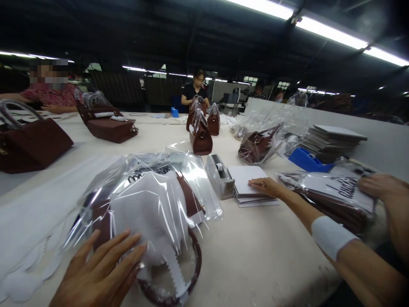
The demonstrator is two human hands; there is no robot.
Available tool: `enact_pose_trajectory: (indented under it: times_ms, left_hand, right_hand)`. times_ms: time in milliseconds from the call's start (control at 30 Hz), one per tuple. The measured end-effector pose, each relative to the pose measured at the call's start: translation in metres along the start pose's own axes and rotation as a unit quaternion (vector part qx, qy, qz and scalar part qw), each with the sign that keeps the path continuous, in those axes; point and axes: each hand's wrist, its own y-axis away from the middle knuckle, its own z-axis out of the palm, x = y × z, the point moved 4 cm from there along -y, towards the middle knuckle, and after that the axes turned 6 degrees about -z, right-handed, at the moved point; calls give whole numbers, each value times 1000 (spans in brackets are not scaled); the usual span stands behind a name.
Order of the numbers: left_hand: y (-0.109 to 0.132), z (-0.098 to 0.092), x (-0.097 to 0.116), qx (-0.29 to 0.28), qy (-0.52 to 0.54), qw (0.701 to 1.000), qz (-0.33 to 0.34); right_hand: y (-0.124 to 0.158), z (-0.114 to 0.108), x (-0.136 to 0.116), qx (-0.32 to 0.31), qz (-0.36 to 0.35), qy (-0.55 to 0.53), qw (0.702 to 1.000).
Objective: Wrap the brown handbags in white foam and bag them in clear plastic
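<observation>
A brown handbag (101,216) lies on the near table inside a clear plastic bag, with white sheet material (140,213) over it. Its curved brown handle loops toward the table's front edge. At the lower left, my left hand (102,270) rests on the plastic with its fingers spread, palm down. My right hand does not show. Under the upper part of the plastic lies another clear bag with dark lettering. A grey tape dispenser (220,177) stands just beyond the wrapped bag, to the right.
At right, a person's hand (263,186) touches a stack of white cards (246,172); another hand (378,185) touches a wrapped bag (332,213). Brown bags (201,140) stand further back, others (35,143) at left. A blue dispenser (308,160) sits near stacked boards (332,143).
</observation>
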Motion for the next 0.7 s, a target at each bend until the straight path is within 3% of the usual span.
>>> enact_pose_trajectory:
  times_ms: [300, 467, 600, 700]
  left_hand:
    - [-3, -3, 1, 26, 22, 999, -4]
    - [-4, 2, -7, 38, 28, 999, 11]
    - [-21, -14, -3, 13, 30, 999, 2]
    - [-38, -31, 3, -46, 31, 998, -34]
  right_hand:
    - [7, 7, -4, 2, -15, 59, 998]
    - [6, -2, -17, 28, -1, 105, 994]
    - [22, -35, -46, 142, 64, 185, 970]
    - [60, -50, -88, 271, 116, 217, 931]
